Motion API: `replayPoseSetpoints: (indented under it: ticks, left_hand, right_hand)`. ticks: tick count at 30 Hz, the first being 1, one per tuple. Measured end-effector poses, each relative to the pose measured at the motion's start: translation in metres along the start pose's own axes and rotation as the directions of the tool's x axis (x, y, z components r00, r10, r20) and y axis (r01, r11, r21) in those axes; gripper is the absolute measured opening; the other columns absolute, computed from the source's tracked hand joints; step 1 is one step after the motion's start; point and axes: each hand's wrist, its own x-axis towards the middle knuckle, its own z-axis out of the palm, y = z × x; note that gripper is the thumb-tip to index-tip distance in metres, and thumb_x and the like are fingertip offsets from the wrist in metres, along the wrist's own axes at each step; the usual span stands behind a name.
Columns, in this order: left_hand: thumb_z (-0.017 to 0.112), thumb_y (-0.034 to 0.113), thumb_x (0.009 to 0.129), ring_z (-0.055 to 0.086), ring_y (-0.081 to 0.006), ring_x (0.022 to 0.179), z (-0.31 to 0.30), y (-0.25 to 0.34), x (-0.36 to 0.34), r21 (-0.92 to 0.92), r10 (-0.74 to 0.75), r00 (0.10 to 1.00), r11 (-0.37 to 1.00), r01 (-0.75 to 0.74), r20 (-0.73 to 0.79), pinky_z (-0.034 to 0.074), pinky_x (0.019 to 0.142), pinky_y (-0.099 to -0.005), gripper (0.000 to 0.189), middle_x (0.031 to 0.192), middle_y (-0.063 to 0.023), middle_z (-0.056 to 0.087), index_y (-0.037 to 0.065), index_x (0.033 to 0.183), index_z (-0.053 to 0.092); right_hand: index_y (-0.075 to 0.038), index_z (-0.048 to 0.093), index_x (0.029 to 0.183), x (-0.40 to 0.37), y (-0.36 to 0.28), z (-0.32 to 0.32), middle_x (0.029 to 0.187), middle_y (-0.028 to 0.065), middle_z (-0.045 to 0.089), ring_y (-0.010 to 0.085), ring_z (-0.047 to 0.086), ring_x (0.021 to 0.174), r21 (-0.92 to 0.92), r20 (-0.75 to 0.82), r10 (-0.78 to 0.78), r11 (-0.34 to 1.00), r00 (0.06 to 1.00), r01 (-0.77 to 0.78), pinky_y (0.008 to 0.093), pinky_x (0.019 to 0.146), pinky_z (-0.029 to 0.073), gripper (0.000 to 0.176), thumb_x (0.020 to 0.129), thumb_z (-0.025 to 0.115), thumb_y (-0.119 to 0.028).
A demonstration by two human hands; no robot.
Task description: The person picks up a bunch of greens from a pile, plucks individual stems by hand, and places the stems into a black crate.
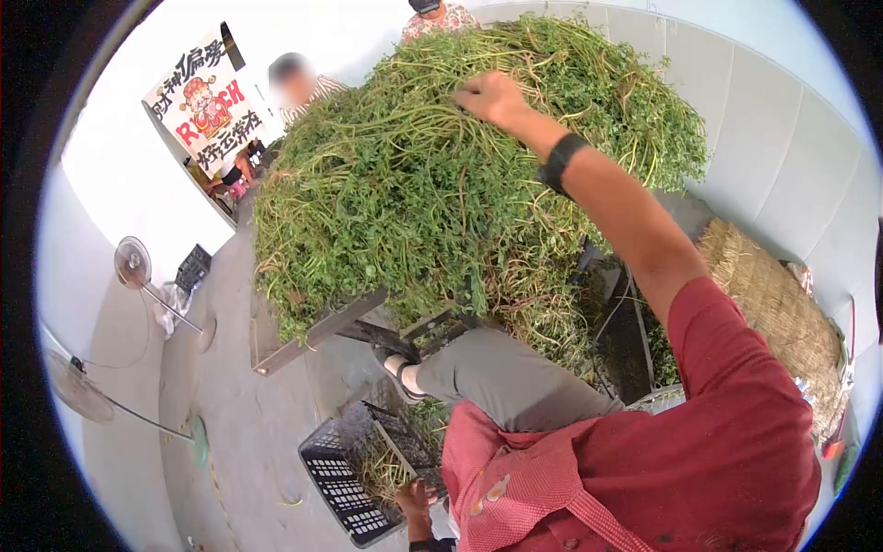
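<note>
right hand (492, 97) fingers clenched in greens (414, 184) at top of heap, far table (317, 329) edge | left hand (416, 500) on black crate (345, 483) rim, grip unclear | poster (207, 106) reads "RUSH"

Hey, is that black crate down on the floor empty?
No, the black crate has a clump of green and pale stems lying inside it.

Table (317, 331) heaped high with leafy green stalks (405, 184), black crate (342, 486) on concrete floor (244, 405)
</note>
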Motion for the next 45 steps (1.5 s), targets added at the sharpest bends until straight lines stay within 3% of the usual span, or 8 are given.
replayPoseSetpoints:
  ticks: [2, 10, 12, 21, 27, 35, 39, 45]
  left_hand:
    - [0.059, 0.021, 0.082, 0.065, -0.0261, 0.066, 0.048, 0.005, -0.033, 0.522, 0.229, 0.961, 0.845, -0.117, -0.155, 0.055, 0.048, -0.0344, 0.036, 0.088, -0.0154, 0.06, -0.007, 0.104, 0.054]
    - [0.052, 0.016, 0.085, 0.064, -0.0242, 0.065, 0.074, 0.002, -0.047, 0.574, 0.334, 0.942, 0.763, -0.297, 0.043, 0.053, 0.05, -0.0325, 0.029, 0.086, -0.0157, 0.062, -0.007, 0.101, 0.054]
    - [0.052, 0.014, 0.085, 0.064, -0.0232, 0.066, 0.084, 0.009, -0.047, 0.555, 0.296, 0.955, 0.798, -0.236, -0.02, 0.053, 0.051, -0.032, 0.026, 0.085, -0.0151, 0.062, -0.007, 0.1, 0.054]
    - [0.052, 0.019, 0.089, 0.061, -0.0167, 0.07, 0.157, 0.065, -0.069, 0.218, 0.391, 0.914, 0.888, -0.405, 0.105, 0.051, 0.056, -0.0276, 0.026, 0.085, -0.0094, 0.061, -0.004, 0.101, 0.056]
    - [0.049, 0.018, 0.09, 0.054, -0.0116, 0.072, 0.268, 0.137, -0.122, 0.514, 0.645, 0.7, 0.508, -0.692, 0.305, 0.044, 0.063, -0.0243, 0.028, 0.09, -0.0062, 0.061, -0.004, 0.104, 0.058]
    - [0.056, 0.025, 0.087, 0.057, -0.0177, 0.083, 0.336, 0.154, -0.147, -0.209, 0.557, 0.61, 0.811, -0.547, 0.564, 0.046, 0.064, -0.0246, 0.05, 0.111, -0.0141, 0.056, -0.002, 0.126, 0.04]
    - [0.051, 0.021, 0.09, 0.059, -0.0176, 0.078, 0.336, 0.153, -0.143, -0.277, 0.52, 0.75, 0.853, -0.441, 0.408, 0.047, 0.057, -0.0254, 0.029, 0.1, -0.0141, 0.061, 0.0, 0.109, 0.054]
    - [0.05, 0.022, 0.09, 0.056, -0.0168, 0.071, 0.313, 0.133, -0.123, -0.314, 0.373, 0.845, 0.913, -0.261, 0.383, 0.046, 0.064, -0.0277, 0.022, 0.092, -0.0133, 0.062, 0.001, 0.095, 0.057]
  right_hand:
    - [0.002, 0.065, 0.081, 0.007, -0.006, 0.01, 0.073, 0.0202, 0.061, 0.0311, 0.06, 0.069, -0.033, 0.076, 0.048, 0.998, 0.996, -0.046, 0.0398, 0.064, 0.049, 0.037, 0.077, 0.057, -0.033]
    - [-0.001, 0.065, 0.092, 0.009, 0.019, 0.019, 0.077, 0.011, 0.063, 0.0176, 0.059, 0.059, 0.176, 0.142, 0.315, 0.925, 0.938, -0.338, 0.0321, 0.055, 0.048, 0.027, 0.08, 0.061, -0.024]
    - [0.004, 0.059, 0.101, -0.002, 0.031, 0.002, 0.07, 0.007, 0.06, 0.0114, 0.054, 0.052, 0.835, 0.229, 0.368, 0.401, 0.901, -0.376, 0.0257, 0.045, 0.044, 0.024, 0.083, 0.06, -0.013]
    - [-0.002, 0.059, 0.098, -0.087, 0.019, -0.07, 0.056, -0.0058, 0.045, 0.0037, 0.035, 0.044, 0.931, 0.359, 0.195, 0.0, 0.913, -0.366, 0.0177, 0.039, 0.028, 0.019, 0.088, 0.056, -0.018]
    - [-0.006, 0.063, 0.096, -0.186, -0.01, -0.058, 0.06, -0.0041, 0.05, 0.0035, 0.041, 0.047, 0.881, 0.473, 0.004, 0.012, 0.881, -0.473, 0.019, 0.039, 0.028, 0.017, 0.087, 0.058, -0.019]
    - [-0.004, 0.065, 0.095, -0.307, -0.042, -0.017, 0.062, -0.0011, 0.055, 0.004, 0.046, 0.05, 0.632, 0.773, -0.026, 0.11, 0.634, -0.767, 0.0195, 0.043, 0.034, 0.017, 0.084, 0.061, -0.016]
    - [0.001, 0.065, 0.085, -0.326, -0.041, -0.012, 0.062, 0.0022, 0.058, 0.0083, 0.056, 0.055, 0.711, 0.581, -0.249, 0.618, 0.775, -0.335, 0.0222, 0.049, 0.044, 0.019, 0.084, 0.06, -0.018]
    - [0.002, 0.06, 0.088, -0.332, -0.014, 0.0, 0.064, 0.0046, 0.059, 0.0101, 0.059, 0.058, 0.586, 0.805, -0.162, 0.37, 0.571, -0.721, 0.0232, 0.051, 0.048, 0.021, 0.087, 0.056, -0.018]
